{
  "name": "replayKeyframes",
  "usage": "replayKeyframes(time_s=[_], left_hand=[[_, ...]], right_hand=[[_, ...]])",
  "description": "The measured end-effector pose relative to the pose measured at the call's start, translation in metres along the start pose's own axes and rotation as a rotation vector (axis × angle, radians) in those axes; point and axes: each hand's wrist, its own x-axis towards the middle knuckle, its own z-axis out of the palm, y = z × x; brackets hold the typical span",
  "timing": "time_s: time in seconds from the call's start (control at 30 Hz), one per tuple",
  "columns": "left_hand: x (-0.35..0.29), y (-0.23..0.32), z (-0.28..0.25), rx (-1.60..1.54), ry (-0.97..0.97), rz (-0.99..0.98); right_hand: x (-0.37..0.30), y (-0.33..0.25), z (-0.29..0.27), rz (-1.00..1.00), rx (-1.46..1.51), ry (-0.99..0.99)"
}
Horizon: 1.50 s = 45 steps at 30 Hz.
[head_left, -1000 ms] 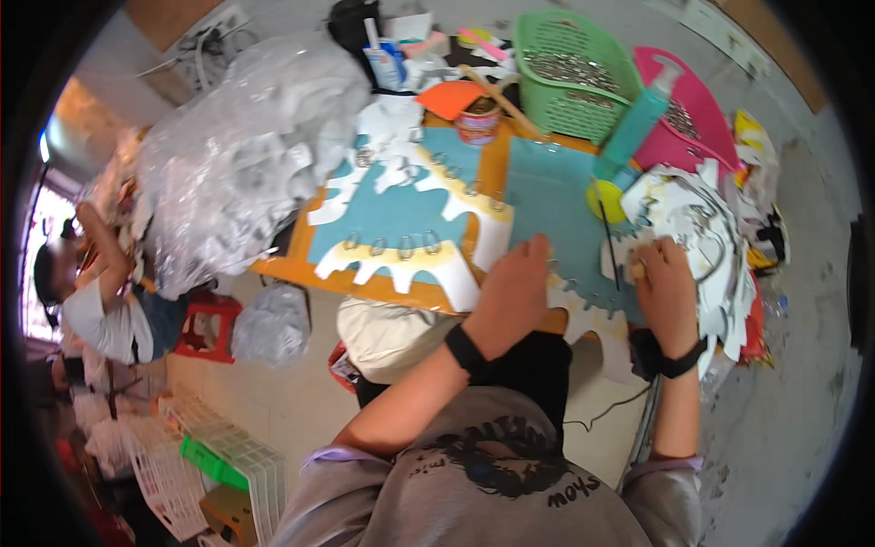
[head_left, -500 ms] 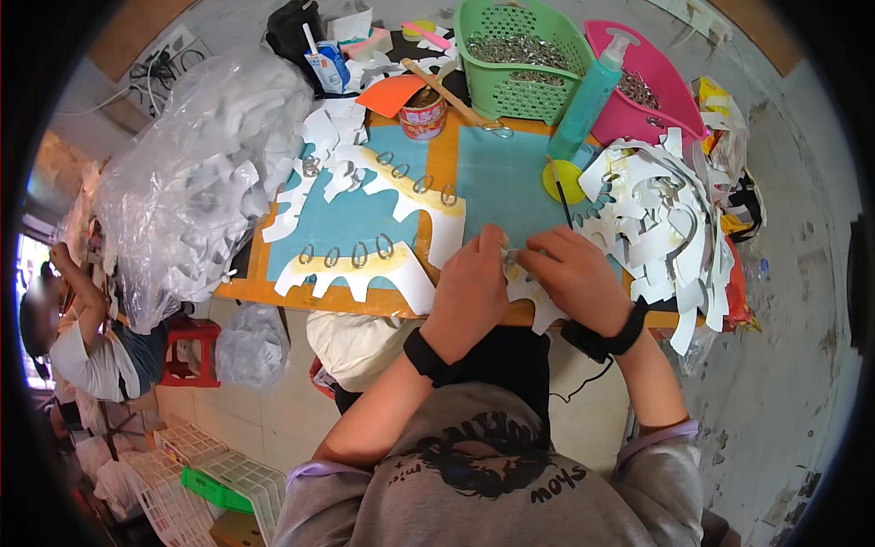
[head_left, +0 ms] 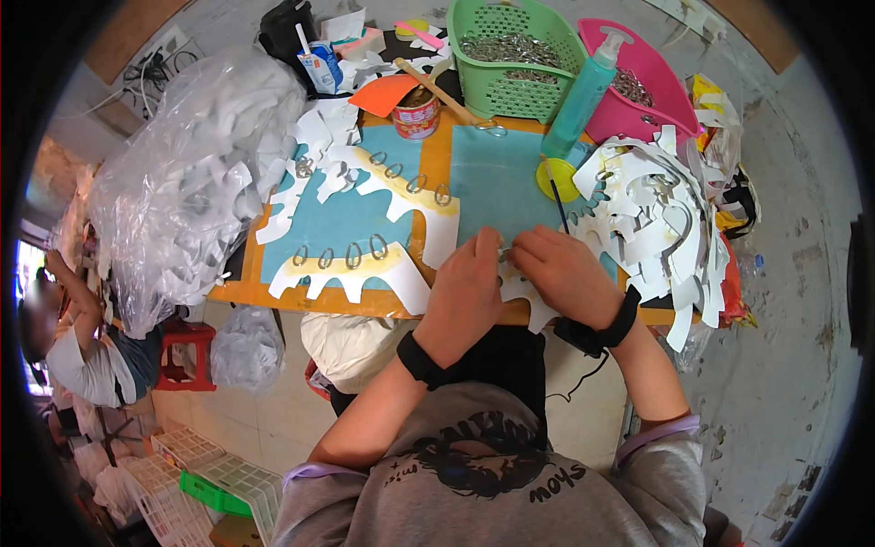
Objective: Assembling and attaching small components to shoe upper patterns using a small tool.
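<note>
Between my two hands, at the table's front edge, lies a white scalloped cut-out piece [head_left: 518, 290] with small metal bits near its upper edge. My left hand [head_left: 467, 290] is closed on the left side of this piece, thumb and fingers pinched. My right hand [head_left: 567, 275] is closed too, its fingertips pinched close to the left ones at the piece's upper edge. What exactly sits between the fingertips is too small to make out. To the left lie two similar white pieces, a near one [head_left: 351, 272] and a far one [head_left: 407, 193], with yellowish glue and oval metal rings along them.
A stack of white pieces [head_left: 649, 219] stands right, beside a yellow-green lid [head_left: 558, 180] with a brush. Behind are a green basket [head_left: 510, 87] of rings, a pink basket [head_left: 670, 114], a pump bottle [head_left: 581, 105] and a glue can [head_left: 416, 120]. A plastic bag [head_left: 196, 173] bulges left.
The whole view has shifted slightly, so the table things appear a little further left. My hands stay over the same piece, with only small finger movements.
</note>
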Motion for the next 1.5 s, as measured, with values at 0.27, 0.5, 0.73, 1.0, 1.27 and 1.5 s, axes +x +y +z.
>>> replayKeyframes(time_s=[0.27, 0.5, 0.73, 1.0, 1.27, 1.5], left_hand=[[-0.004, -0.001, -0.005, -0.011, -0.064, 0.026], [-0.013, 0.001, -0.011, 0.032, -0.085, 0.159], [-0.02, -0.002, -0.007, 0.211, -0.144, 0.242], [-0.026, 0.001, -0.007, 0.299, -0.148, 0.25], [-0.03, -0.001, -0.013, 0.119, -0.09, 0.165], [-0.03, 0.013, -0.013, 0.302, 0.036, 0.271]], right_hand=[[-0.002, 0.001, -0.003, -0.013, 0.006, -0.098], [-0.005, 0.0, -0.014, 0.077, 0.134, -0.145], [-0.015, 0.005, -0.002, 0.155, 0.25, 0.03], [-0.022, -0.018, -0.003, 0.301, 0.376, 0.087], [-0.023, -0.02, 0.004, 0.234, 0.201, 0.071], [-0.021, -0.024, 0.009, 0.25, 0.154, 0.075]])
